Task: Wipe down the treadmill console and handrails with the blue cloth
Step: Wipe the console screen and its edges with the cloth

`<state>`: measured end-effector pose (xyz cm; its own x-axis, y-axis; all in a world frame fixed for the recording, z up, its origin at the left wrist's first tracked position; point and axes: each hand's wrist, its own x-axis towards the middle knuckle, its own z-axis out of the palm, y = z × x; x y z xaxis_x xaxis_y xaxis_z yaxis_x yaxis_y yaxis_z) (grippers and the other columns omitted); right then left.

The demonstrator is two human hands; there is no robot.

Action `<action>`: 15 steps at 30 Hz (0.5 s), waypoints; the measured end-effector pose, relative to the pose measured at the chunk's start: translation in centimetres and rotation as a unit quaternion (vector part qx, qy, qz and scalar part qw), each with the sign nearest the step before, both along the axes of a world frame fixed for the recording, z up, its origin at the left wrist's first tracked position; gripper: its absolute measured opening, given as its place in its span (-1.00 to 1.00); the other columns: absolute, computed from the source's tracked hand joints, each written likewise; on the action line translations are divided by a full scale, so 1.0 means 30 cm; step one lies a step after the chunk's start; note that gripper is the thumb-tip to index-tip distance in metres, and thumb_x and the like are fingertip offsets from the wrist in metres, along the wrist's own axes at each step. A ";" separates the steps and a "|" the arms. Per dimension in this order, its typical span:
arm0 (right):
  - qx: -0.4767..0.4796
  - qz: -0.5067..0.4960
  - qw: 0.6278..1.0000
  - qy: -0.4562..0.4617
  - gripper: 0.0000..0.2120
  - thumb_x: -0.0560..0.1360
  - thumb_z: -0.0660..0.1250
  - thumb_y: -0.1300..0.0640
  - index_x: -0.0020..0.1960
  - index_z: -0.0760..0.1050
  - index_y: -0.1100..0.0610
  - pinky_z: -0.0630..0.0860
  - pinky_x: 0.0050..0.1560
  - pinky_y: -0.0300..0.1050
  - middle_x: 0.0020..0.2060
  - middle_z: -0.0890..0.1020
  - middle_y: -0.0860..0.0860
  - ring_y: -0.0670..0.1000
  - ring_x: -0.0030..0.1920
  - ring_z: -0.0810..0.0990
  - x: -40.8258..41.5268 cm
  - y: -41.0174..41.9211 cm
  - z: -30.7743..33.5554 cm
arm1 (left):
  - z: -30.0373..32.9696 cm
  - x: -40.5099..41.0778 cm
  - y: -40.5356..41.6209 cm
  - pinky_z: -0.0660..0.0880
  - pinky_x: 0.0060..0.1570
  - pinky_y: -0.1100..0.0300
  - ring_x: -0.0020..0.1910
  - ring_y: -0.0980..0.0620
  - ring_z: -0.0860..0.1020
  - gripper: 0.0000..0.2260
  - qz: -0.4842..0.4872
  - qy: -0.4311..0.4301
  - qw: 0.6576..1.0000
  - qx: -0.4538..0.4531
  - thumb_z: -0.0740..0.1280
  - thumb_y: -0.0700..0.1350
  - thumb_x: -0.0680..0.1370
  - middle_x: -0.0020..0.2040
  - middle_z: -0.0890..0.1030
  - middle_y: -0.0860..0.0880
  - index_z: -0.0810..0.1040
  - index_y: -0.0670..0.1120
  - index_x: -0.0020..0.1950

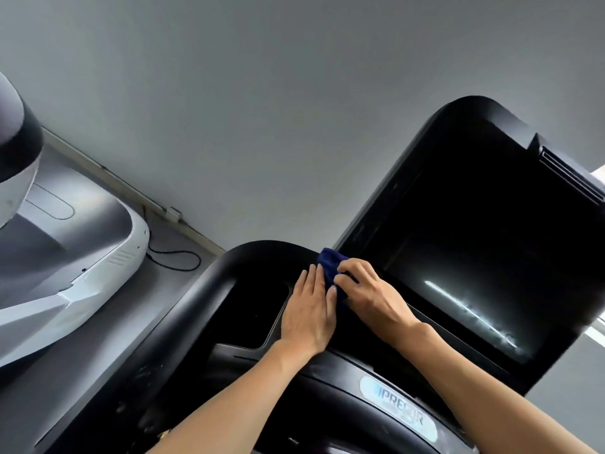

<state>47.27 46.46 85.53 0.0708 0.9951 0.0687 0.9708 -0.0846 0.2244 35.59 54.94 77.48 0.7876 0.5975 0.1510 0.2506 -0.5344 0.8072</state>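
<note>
Hiding most of the blue cloth (330, 263), right hand (366, 290) pinches it; left hand (311, 309) lies flat on the console (248, 290).

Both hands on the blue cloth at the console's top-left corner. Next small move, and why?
Probably slide the blue cloth rightward onto the dark screen. The right hand pinches it bunched at the console's corner, left hand lying flat beside it, and a pale streak still shows low on the screen.
</note>
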 end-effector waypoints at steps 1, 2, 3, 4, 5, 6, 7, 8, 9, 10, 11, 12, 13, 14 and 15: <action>-0.017 0.019 1.000 0.005 -0.65 0.47 0.40 0.16 0.23 0.51 0.20 0.66 -0.04 -0.04 0.26 0.48 0.07 0.10 0.34 0.46 0.014 0.002 0.000 | 0.002 0.006 0.007 -0.08 0.54 0.16 0.60 -0.06 0.19 -0.52 0.016 -0.006 0.999 0.040 -0.08 -0.01 0.74 0.59 0.23 -0.18 0.17 -0.24 0.59; -0.029 0.034 0.999 0.007 -0.58 0.43 0.45 0.14 0.27 0.52 0.19 0.60 0.15 -0.03 0.28 0.51 0.05 0.09 0.36 0.45 0.027 0.001 0.006 | -0.005 0.017 0.009 0.12 0.53 0.06 0.52 -0.14 0.36 -0.52 0.017 0.003 0.997 0.079 -0.05 -0.02 0.71 0.51 0.38 -0.23 0.33 -0.25 0.52; -0.036 0.038 0.999 0.011 -0.51 0.42 0.47 0.10 0.33 0.52 0.17 0.52 0.29 -0.04 0.32 0.52 0.02 0.07 0.39 0.44 0.040 -0.004 0.018 | -0.015 0.032 0.007 0.24 0.52 -0.04 0.50 -0.21 0.37 -0.49 0.030 0.017 0.993 0.112 -0.08 0.00 0.69 0.49 0.40 -0.26 0.37 -0.24 0.50; -0.033 0.033 0.999 0.013 -0.46 0.44 0.46 0.05 0.39 0.49 0.14 0.45 0.37 -0.05 0.37 0.51 -0.01 0.06 0.41 0.43 0.050 -0.012 0.035 | -0.023 0.045 0.003 0.23 0.54 -0.10 0.55 -0.25 0.27 -0.43 0.023 0.059 0.993 0.100 -0.17 0.04 0.68 0.54 0.30 -0.28 0.30 -0.21 0.55; -0.017 0.026 0.999 0.010 -0.45 0.47 0.44 0.01 0.42 0.47 0.12 0.43 0.38 -0.06 0.40 0.50 -0.02 0.05 0.42 0.43 0.058 -0.021 0.054 | -0.026 0.053 0.002 0.21 0.55 -0.08 0.57 -0.26 0.19 -0.38 0.038 0.084 0.994 0.065 -0.24 0.10 0.67 0.58 0.24 -0.27 0.23 -0.19 0.58; 0.009 0.018 1.000 -0.002 -0.47 0.49 0.41 0.01 0.43 0.47 0.13 0.45 0.36 -0.04 0.41 0.50 0.00 0.07 0.40 0.45 0.068 -0.032 0.070 | -0.018 0.062 0.002 0.26 0.51 -0.06 0.53 -0.26 0.24 -0.37 0.060 0.085 0.994 0.025 -0.22 0.14 0.68 0.55 0.28 -0.26 0.26 -0.21 0.57; 0.042 0.003 0.999 -0.021 -0.50 0.50 0.40 0.04 0.40 0.49 0.16 0.48 0.31 0.02 0.40 0.50 0.04 0.10 0.37 0.48 0.083 -0.044 0.082 | -0.002 0.069 0.001 0.36 0.42 -0.04 0.43 -0.24 0.34 -0.41 0.085 0.067 0.994 0.001 -0.12 0.14 0.69 0.48 0.35 -0.24 0.31 -0.22 0.52; 0.075 -0.026 0.996 -0.045 -0.51 0.50 0.41 0.07 0.38 0.49 0.20 0.51 0.26 0.10 0.39 0.50 0.10 0.15 0.35 0.49 0.099 -0.051 0.092 | 0.010 0.074 -0.006 0.45 0.32 -0.03 0.31 -0.20 0.41 -0.47 0.103 0.039 0.994 -0.007 0.01 0.11 0.69 0.39 0.40 -0.23 0.36 -0.24 0.48; 0.101 -0.068 0.990 -0.071 -0.48 0.49 0.42 0.07 0.38 0.47 0.25 0.51 0.25 0.15 0.40 0.47 0.15 0.20 0.36 0.46 0.114 -0.056 0.099 | 0.015 0.080 -0.016 0.51 0.24 -0.02 0.23 -0.17 0.44 -0.50 0.111 0.010 0.994 -0.002 0.11 0.05 0.69 0.34 0.43 -0.23 0.36 -0.28 0.47; 0.114 -0.119 0.982 -0.091 -0.41 0.49 0.43 0.01 0.42 0.43 0.28 0.47 0.31 0.18 0.44 0.41 0.19 0.23 0.41 0.41 0.128 -0.058 0.104 | 0.022 0.083 -0.030 0.54 0.22 0.00 0.23 -0.17 0.45 -0.50 0.116 -0.019 0.993 0.008 0.17 0.00 0.68 0.34 0.44 -0.26 0.33 -0.31 0.50; 0.112 -0.169 0.974 -0.104 -0.31 0.49 0.42 -0.07 0.47 0.36 0.29 0.40 0.40 0.19 0.50 0.32 0.22 0.25 0.49 0.31 0.137 -0.059 0.105 | 0.011 0.093 -0.043 0.55 0.24 0.01 0.28 -0.18 0.45 -0.49 0.116 -0.046 0.992 0.014 0.19 -0.04 0.69 0.38 0.44 -0.28 0.27 -0.33 0.53; 0.098 -0.208 0.967 -0.112 -0.21 0.49 0.38 -0.17 0.53 0.27 0.28 0.29 0.49 0.20 0.55 0.22 0.22 0.24 0.56 0.18 0.143 -0.061 0.103 | -0.003 0.103 -0.059 0.53 0.29 0.00 0.36 -0.21 0.43 -0.48 0.113 -0.059 0.992 0.016 0.18 -0.06 0.70 0.44 0.42 -0.29 0.20 -0.32 0.57; 0.079 -0.232 0.962 -0.120 -0.14 0.50 0.32 -0.25 0.58 0.18 0.26 0.17 0.54 0.21 0.60 0.11 0.21 0.22 0.61 0.04 0.145 -0.063 0.098 | -0.012 0.109 -0.070 0.50 0.34 -0.03 0.44 -0.23 0.40 -0.48 0.107 -0.065 0.992 0.017 0.14 -0.05 0.72 0.48 0.38 -0.30 0.15 -0.31 0.59; 0.061 -0.244 0.960 -0.126 -0.10 0.51 0.25 -0.32 0.61 0.09 0.24 0.08 0.57 0.22 0.62 0.00 0.18 0.20 0.63 -0.08 0.146 -0.066 0.091 | -0.020 0.113 -0.077 0.46 0.38 -0.05 0.49 -0.24 0.36 -0.47 0.101 -0.064 0.993 0.017 0.08 -0.01 0.72 0.52 0.35 -0.29 0.12 -0.30 0.60; 0.046 -0.249 0.959 -0.126 -0.06 0.52 0.19 -0.37 0.63 0.02 0.23 0.02 0.59 0.22 0.63 -0.09 0.16 0.18 0.63 -0.16 0.149 -0.068 0.083 | -0.027 0.118 -0.079 0.43 0.42 -0.05 0.52 -0.23 0.32 -0.44 0.098 -0.062 0.993 0.018 0.03 0.04 0.72 0.54 0.32 -0.29 0.10 -0.29 0.61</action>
